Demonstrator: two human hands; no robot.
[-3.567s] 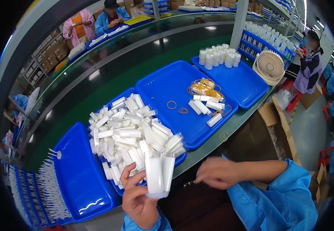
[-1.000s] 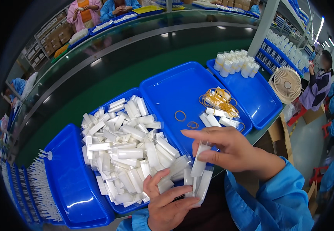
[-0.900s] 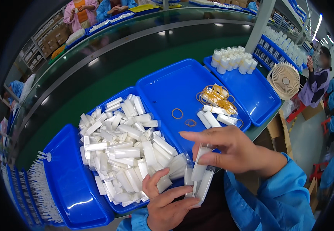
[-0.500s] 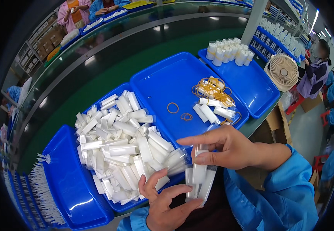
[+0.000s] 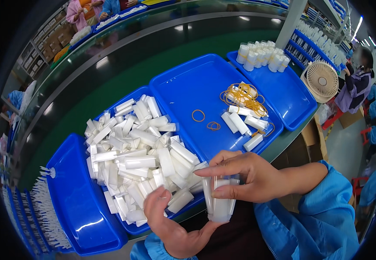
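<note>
My right hand [image 5: 261,177] is closed around a small bundle of white tubes in clear plastic sleeves [image 5: 222,207], held upright over my lap. Its index finger reaches across the top of the bundle, with the thumb pressed on the near side. My left hand [image 5: 177,234] is at the lower left of the bundle, fingers raised and spread away from the thumb. That thumb touches the bundle's bottom end. Beside the left hand lies a heap of similar white sleeved tubes [image 5: 142,162], filling a blue tray.
A middle blue tray [image 5: 188,91] carries loose tubes [image 5: 239,123] and tan rubber bands [image 5: 245,99]. Banded tube bundles [image 5: 264,56] stand in the far right tray. At left is another blue tray [image 5: 73,195]. A beige fan [image 5: 321,81] and a co-worker [image 5: 357,84] are at right.
My right hand has gathered the tubes into a tighter bundle. The left fingers have let go and lifted left, leaving the thumb at the bottom. One more tube lies in the middle tray's near corner.
</note>
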